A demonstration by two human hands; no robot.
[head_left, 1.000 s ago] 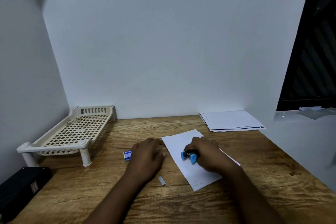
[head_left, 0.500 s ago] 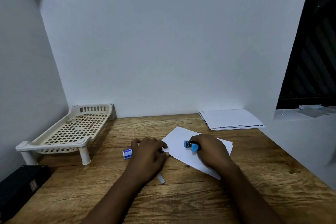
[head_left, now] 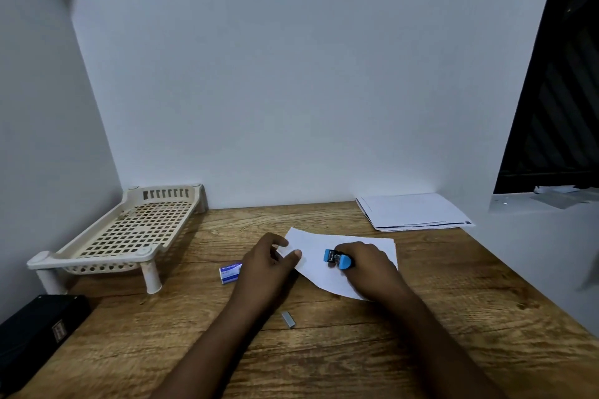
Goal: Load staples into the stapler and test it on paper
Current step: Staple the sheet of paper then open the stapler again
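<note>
Paper (head_left: 316, 274) rotated on wooden desk (head_left: 453, 317); left hand (head_left: 265, 266) pinches it, right hand (head_left: 369, 264) grips stapler (head_left: 337, 258); white walls (head_left: 291, 74).

Head-height view, forward-down over wooden desk (head_left: 421, 350)

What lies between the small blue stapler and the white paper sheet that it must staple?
Nothing visible. The right hand grips the small blue stapler right over the white paper sheet. The left hand pinches the sheet's left edge, apart from the stapler.
</note>
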